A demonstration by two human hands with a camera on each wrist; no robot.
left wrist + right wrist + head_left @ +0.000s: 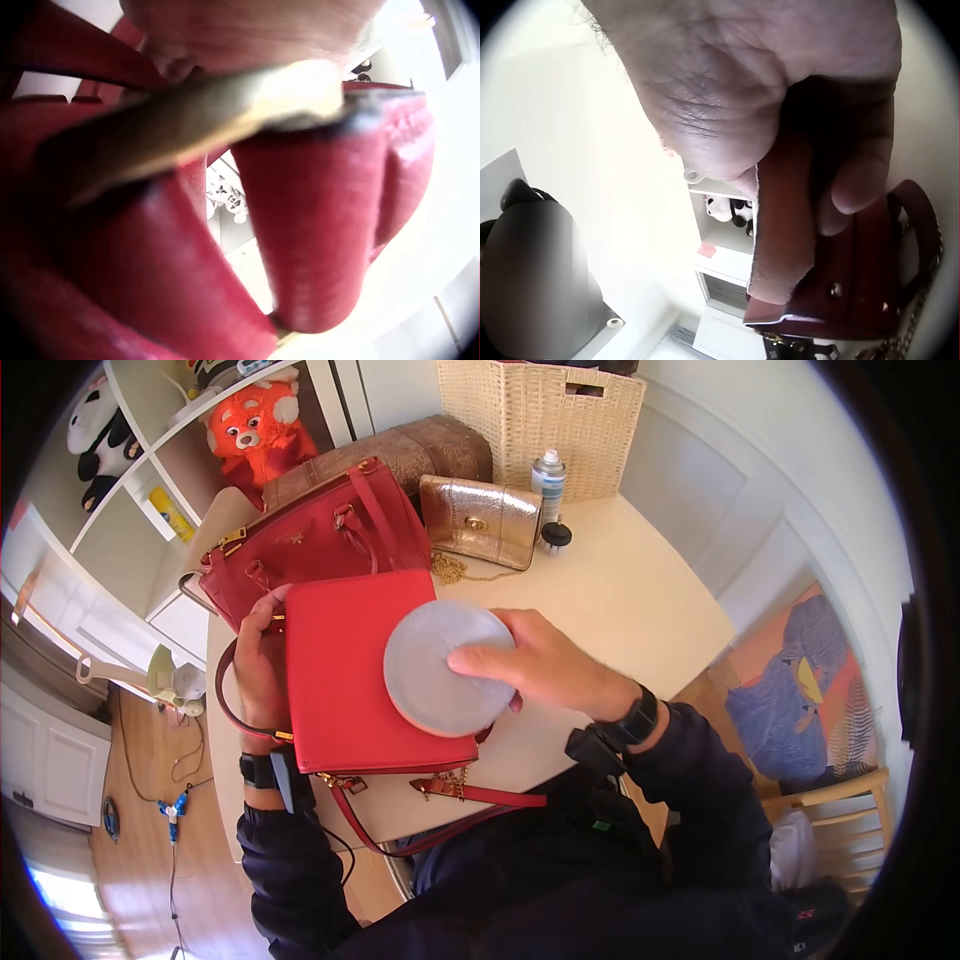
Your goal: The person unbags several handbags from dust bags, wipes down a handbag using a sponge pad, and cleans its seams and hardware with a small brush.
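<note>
A smooth red handbag is tilted up over the near side of the table, its broad flat panel facing me. My left hand grips it along the left edge, beside the dark red handle. In the left wrist view a red strap with blurred gold hardware sits close under the palm. My right hand pinches a round grey pad, thumb on top and other fingers underneath, over the right part of the panel. From the right wrist the pad appears edge-on and brownish, beside the bag.
Behind stand a darker red handbag, a gold clutch with a chain, a brown embossed bag, a spray can and a small black-topped brush. A wicker basket is at the back. A red shoulder strap hangs near the table's front edge.
</note>
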